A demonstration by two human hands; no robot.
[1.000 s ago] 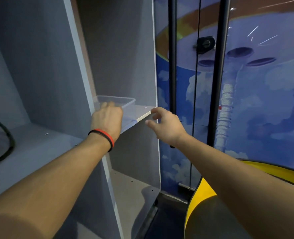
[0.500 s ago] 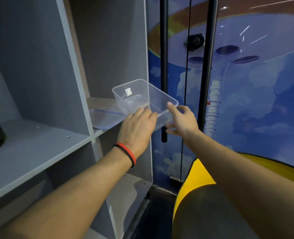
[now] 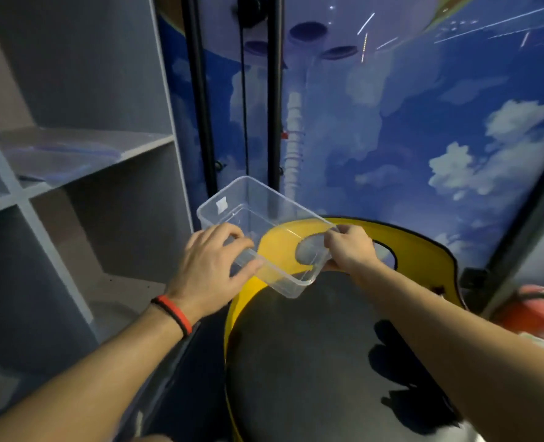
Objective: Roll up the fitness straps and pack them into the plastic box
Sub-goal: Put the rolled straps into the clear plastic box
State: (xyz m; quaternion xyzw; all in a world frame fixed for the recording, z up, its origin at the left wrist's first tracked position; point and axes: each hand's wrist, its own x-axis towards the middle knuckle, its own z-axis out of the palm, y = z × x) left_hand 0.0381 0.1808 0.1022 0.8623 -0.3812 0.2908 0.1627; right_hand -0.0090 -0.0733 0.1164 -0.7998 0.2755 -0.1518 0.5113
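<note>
Dim, soft blur (edges bowed), glare

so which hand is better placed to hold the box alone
Left, probably: the left hand grips the plastic box midway along its long wall, while the right hand only pinches one end.

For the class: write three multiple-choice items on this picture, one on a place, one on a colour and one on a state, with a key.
1. Where is the box? A on the shelf; B on the floor; C held in the air.
2. What colour is the wristband? A red and black; B green; C white.
3. What state is the box in? A lidded; B open and empty; C full of straps.
Key: 1 C, the left hand and right hand grip its rim; 2 A, both colours show at the left wrist; 3 B, no lid, nothing inside.
</note>
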